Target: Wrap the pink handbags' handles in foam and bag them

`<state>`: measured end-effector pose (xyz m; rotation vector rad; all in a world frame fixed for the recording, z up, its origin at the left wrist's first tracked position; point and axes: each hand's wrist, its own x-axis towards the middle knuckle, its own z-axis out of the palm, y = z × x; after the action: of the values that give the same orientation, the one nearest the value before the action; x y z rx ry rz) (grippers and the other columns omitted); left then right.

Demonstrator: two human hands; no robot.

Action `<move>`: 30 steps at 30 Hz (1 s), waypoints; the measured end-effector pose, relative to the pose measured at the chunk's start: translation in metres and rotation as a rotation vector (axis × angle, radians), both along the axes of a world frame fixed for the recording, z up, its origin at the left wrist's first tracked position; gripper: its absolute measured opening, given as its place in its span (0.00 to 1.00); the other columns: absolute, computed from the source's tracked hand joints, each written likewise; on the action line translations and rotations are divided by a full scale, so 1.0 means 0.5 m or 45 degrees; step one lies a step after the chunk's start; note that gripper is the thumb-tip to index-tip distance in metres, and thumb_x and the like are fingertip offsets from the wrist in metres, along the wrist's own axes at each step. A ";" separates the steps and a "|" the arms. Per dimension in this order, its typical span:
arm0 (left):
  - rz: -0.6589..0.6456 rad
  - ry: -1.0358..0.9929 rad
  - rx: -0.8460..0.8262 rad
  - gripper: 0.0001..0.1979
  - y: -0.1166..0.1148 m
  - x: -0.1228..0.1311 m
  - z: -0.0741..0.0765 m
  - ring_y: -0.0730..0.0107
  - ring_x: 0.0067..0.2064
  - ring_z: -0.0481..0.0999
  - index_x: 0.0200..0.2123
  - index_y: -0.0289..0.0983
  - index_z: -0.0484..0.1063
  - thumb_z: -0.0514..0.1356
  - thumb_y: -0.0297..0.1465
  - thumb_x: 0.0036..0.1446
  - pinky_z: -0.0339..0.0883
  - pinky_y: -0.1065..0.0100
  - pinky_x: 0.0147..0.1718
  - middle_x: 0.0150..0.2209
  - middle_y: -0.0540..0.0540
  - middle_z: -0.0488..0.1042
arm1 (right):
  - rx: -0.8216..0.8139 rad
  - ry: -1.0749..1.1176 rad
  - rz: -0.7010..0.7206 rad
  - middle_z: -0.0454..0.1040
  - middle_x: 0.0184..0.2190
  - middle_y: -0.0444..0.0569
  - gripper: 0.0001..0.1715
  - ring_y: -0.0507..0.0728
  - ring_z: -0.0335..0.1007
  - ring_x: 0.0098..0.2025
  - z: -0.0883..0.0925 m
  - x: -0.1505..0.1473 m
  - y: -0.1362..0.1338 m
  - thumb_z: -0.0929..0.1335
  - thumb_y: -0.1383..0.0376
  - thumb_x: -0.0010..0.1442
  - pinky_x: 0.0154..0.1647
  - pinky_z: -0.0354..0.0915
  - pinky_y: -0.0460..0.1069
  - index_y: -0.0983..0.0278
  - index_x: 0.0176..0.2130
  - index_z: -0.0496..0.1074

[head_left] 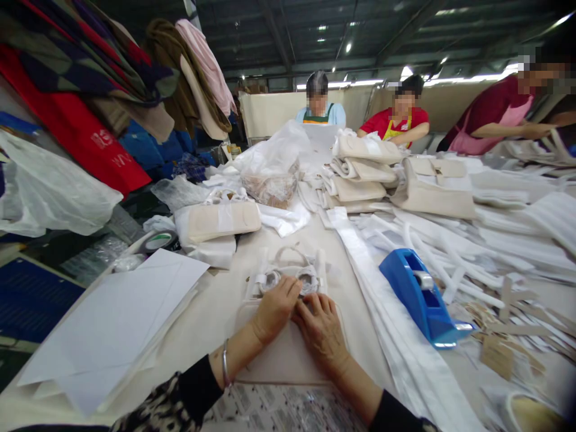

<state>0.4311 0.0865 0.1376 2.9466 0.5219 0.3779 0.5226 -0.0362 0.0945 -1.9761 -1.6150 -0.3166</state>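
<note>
A cream handbag [283,363] lies flat on the table in front of me, its handle [290,255] on the far side. White wrapping covers the ring-like parts [308,281] at the handle's base. My left hand [276,306] is closed in a pinch at the bag's upper edge, below those rings. Close beside it, my right hand [321,327] rests on the bag with bent fingers drawn together. The fingertips of both hands meet near the middle of the bag. Whatever small part they grip there is hidden by the fingers.
White sheets [121,324] are stacked left, near a tape roll [157,241] and a wrapped bag [220,222]. Right are long white strips [382,318], a blue tape dispenser [423,297] and piled cream bags [364,171]. Clothes [198,72] hang left. Several people work across the table.
</note>
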 end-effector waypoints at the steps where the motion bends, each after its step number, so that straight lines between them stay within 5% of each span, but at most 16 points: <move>1: 0.044 -0.084 -0.022 0.15 0.006 0.016 0.011 0.62 0.56 0.67 0.52 0.35 0.65 0.48 0.23 0.64 0.62 0.62 0.57 0.51 0.40 0.71 | 0.000 0.004 -0.003 0.70 0.40 0.52 0.11 0.63 0.62 0.44 -0.002 -0.001 0.000 0.68 0.62 0.63 0.46 0.62 0.58 0.59 0.46 0.72; 5: 0.431 -0.096 -0.194 0.12 0.055 0.112 0.030 0.60 0.54 0.69 0.47 0.33 0.68 0.49 0.23 0.62 0.62 0.61 0.55 0.47 0.38 0.73 | 0.019 0.011 -0.011 0.70 0.40 0.52 0.11 0.63 0.62 0.44 -0.002 -0.007 -0.005 0.69 0.63 0.61 0.45 0.62 0.58 0.59 0.45 0.72; 10: 0.600 -0.077 -0.308 0.13 0.090 0.178 -0.011 0.56 0.42 0.76 0.43 0.32 0.70 0.48 0.29 0.64 0.68 0.59 0.41 0.39 0.38 0.76 | 0.119 0.163 0.156 0.71 0.34 0.50 0.09 0.59 0.64 0.39 0.064 0.067 0.022 0.64 0.67 0.65 0.40 0.64 0.53 0.60 0.38 0.74; 13: 0.599 -0.097 -0.323 0.16 0.087 0.173 -0.029 0.57 0.42 0.76 0.40 0.36 0.73 0.45 0.30 0.66 0.66 0.60 0.40 0.39 0.40 0.77 | 0.076 0.175 0.086 0.72 0.37 0.53 0.15 0.59 0.66 0.43 0.135 0.178 0.112 0.61 0.72 0.64 0.45 0.65 0.53 0.62 0.39 0.76; 16: 0.609 -0.097 -0.341 0.17 0.086 0.166 -0.030 0.58 0.41 0.76 0.40 0.38 0.74 0.46 0.32 0.66 0.66 0.61 0.38 0.38 0.41 0.77 | -0.386 0.103 0.050 0.74 0.41 0.56 0.19 0.59 0.70 0.44 0.175 0.273 0.245 0.65 0.77 0.55 0.45 0.66 0.52 0.66 0.45 0.76; 19: 0.622 -0.108 -0.371 0.14 0.090 0.166 -0.024 0.58 0.40 0.76 0.41 0.39 0.73 0.48 0.33 0.65 0.65 0.62 0.38 0.37 0.41 0.77 | -0.734 0.113 0.258 0.78 0.34 0.48 0.23 0.54 0.73 0.34 0.169 0.306 0.360 0.69 0.80 0.43 0.38 0.67 0.46 0.64 0.39 0.79; 23: 0.627 -0.158 -0.453 0.09 0.096 0.168 -0.021 0.58 0.42 0.76 0.45 0.38 0.68 0.53 0.32 0.63 0.65 0.61 0.40 0.40 0.43 0.77 | -1.110 0.161 0.541 0.75 0.18 0.40 0.18 0.50 0.70 0.22 0.139 0.294 0.431 0.66 0.81 0.41 0.27 0.65 0.42 0.63 0.27 0.78; 30: 0.490 -0.179 -0.613 0.07 0.104 0.164 -0.032 0.59 0.46 0.76 0.44 0.39 0.65 0.52 0.28 0.62 0.64 0.59 0.46 0.42 0.44 0.77 | -1.246 0.092 0.676 0.71 0.13 0.41 0.16 0.52 0.68 0.20 0.125 0.280 0.503 0.63 0.81 0.38 0.24 0.61 0.43 0.65 0.19 0.74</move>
<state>0.5133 0.1385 0.1216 2.3356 1.0033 0.4213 0.6626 0.2154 0.1571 -1.9791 -2.4154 0.8972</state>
